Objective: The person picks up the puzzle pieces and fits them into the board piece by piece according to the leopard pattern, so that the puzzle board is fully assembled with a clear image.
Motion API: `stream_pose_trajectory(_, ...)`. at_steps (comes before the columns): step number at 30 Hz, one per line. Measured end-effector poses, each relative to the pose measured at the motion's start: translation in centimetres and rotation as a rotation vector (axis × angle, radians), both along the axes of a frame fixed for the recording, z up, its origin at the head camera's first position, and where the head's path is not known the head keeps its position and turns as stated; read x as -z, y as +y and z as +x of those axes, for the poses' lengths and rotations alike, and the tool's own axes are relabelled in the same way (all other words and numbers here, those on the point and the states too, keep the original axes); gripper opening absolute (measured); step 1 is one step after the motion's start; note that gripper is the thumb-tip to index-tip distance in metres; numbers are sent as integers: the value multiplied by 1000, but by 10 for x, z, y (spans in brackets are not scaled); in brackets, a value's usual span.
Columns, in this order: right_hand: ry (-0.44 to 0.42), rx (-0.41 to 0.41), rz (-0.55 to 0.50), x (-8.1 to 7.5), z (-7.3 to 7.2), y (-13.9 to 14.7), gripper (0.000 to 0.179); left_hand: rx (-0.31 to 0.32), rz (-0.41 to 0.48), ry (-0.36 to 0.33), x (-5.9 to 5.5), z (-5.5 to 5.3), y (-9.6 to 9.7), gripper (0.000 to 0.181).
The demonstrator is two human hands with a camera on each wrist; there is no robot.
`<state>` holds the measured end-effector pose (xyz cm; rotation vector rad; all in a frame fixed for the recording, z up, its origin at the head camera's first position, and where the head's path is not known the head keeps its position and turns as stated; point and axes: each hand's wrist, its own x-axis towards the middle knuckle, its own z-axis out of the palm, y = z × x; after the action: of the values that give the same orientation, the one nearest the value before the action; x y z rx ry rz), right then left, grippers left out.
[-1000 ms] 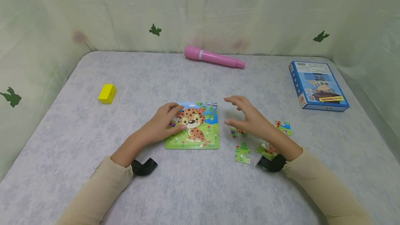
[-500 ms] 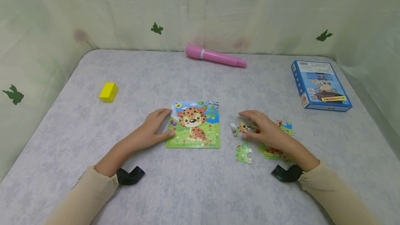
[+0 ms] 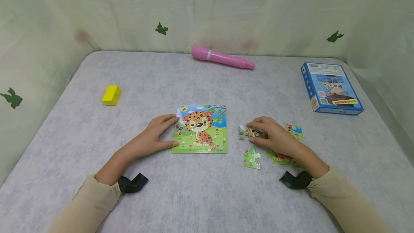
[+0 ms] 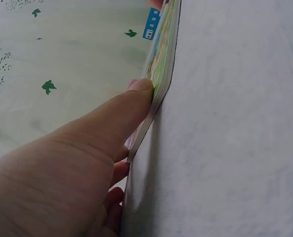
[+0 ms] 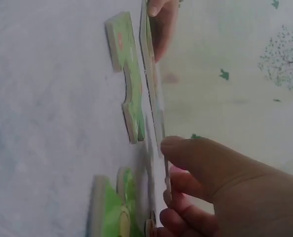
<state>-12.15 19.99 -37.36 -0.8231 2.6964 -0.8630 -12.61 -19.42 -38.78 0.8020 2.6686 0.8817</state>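
Observation:
A square picture board with a cartoon leopard lies near the middle of the table in the head view. At its left edge rests my left hand, fingers extended and thumb touching the edge in the left wrist view. My right hand pinches a jigsaw piece, which shows part of the leopard's face, between thumb and fingers. The piece appears edge-on in the right wrist view. Below it lies a green jigsaw piece. More leopard pieces lie partly hidden under my right hand and wrist.
A blue-and-white piece lies right of my right hand. At the back right stands a blue box. A pink microphone-shaped toy lies along the back edge, and a yellow block sits on the left.
My right hand has come down onto the pieces and closed on one. My left hand has drawn back leftward, from over the board to its left edge.

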Motion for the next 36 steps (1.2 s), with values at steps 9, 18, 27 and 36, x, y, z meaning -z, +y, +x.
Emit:
stream_pose_trajectory(9, 143, -7, -154, -19, 2, -24, 43, 0, -3, 17, 1, 0, 0, 77)
stream_pose_trajectory(18, 216, -90, -321, -34, -3, -82, 42, -3, -11, 22, 3, 1, 0, 78)
stream_pose_trajectory(27, 128, -102, -241, -14, -9, -132, 43, 8, -4, 50, 3, 1, 0, 76)
stream_pose_trajectory(36, 150, -115, -108, 3, -20, -149, 41, 45, 15, 84, 3, 1, -1, 69)
